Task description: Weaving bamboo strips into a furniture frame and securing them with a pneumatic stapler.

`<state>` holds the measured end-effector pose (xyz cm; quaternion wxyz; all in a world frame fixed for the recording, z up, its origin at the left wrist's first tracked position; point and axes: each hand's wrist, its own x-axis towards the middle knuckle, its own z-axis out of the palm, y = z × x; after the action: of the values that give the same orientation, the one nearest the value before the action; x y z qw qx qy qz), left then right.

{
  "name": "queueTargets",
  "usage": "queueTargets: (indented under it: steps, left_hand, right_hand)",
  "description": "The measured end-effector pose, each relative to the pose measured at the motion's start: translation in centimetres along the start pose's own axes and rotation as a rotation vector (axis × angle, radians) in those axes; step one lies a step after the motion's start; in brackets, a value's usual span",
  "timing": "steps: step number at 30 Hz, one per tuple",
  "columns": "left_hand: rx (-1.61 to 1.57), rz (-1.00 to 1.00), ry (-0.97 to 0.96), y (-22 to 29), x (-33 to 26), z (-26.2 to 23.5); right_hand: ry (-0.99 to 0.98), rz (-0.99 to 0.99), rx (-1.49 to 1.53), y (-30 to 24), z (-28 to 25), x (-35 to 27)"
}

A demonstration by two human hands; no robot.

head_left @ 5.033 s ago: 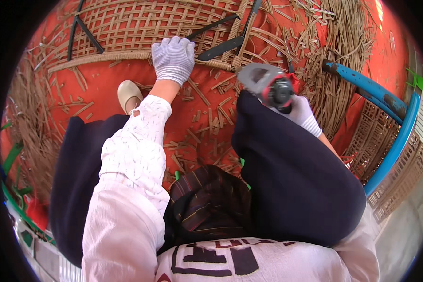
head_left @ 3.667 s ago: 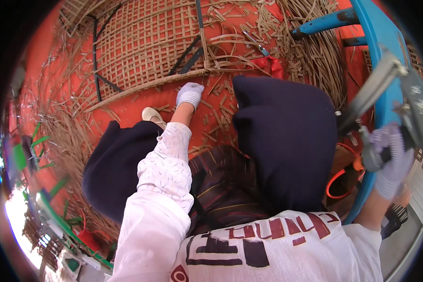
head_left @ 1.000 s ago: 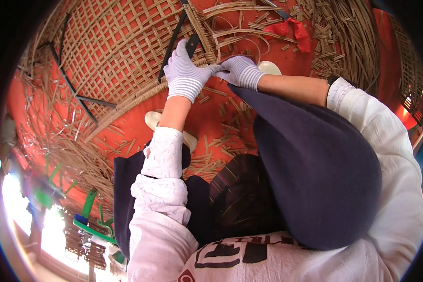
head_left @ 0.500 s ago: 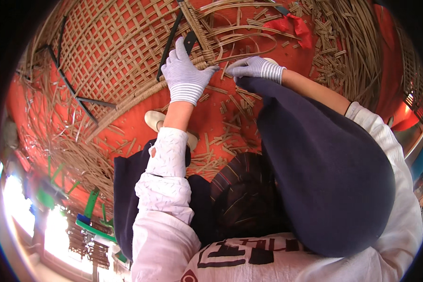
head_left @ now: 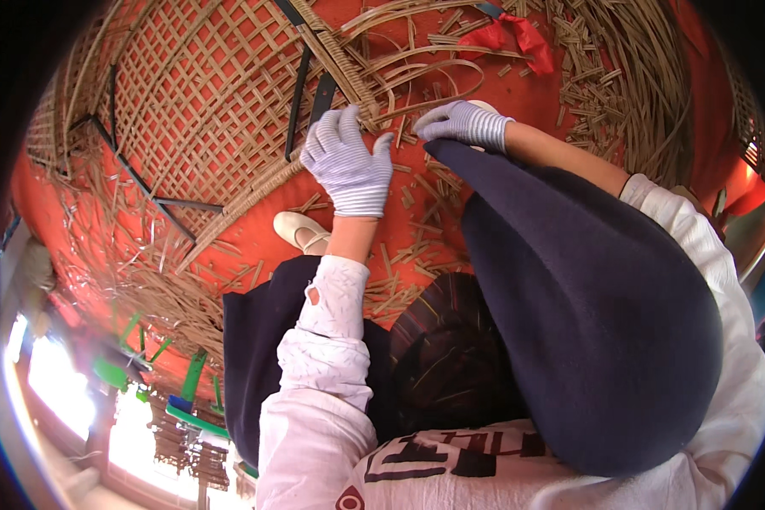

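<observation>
The left hand, in a striped knit glove, lies flat with fingers spread on the rim of the woven cane lattice panel filling the upper left. The rim runs diagonally from lower left to upper centre. Just beside it, the gloved right hand curls, seemingly pinching loose cane strips, over the orange floor strewn with offcuts.

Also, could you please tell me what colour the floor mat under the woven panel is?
The floor mat is bright orange-red, clearest in the head view beside the left hand.
</observation>
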<state>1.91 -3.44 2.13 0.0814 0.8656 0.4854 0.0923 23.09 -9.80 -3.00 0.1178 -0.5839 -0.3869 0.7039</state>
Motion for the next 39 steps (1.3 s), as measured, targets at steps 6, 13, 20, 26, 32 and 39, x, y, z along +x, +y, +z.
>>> queueTargets:
  steps: [6,13,20,26,32,39]
  left_hand:
    - [0.123,-0.113,-0.132,0.4,0.8,0.4]
    - [0.2,0.01,-0.273,-0.3,1.8,0.2]
    - [0.231,-0.131,-0.495,0.5,2.8,-0.4]
    - [0.251,-0.099,-0.437,1.7,4.1,-2.3]
    - [0.199,-0.067,-0.331,5.0,8.4,-8.6]
    - [-0.266,-0.198,-0.277,6.1,17.5,-27.5]
  right_hand:
    - [0.087,0.017,0.004,1.8,0.2,0.9]
    - [0.123,0.094,-0.033,1.6,0.1,0.6]
    - [0.254,0.004,-0.134,1.1,0.6,1.2]
    - [0.4,-0.336,-0.198,1.3,0.8,2.1]
    - [0.41,-0.504,-0.149,-2.1,-2.6,0.3]
    - [0.541,-0.949,-0.203,-16.6,-8.2,-8.4]
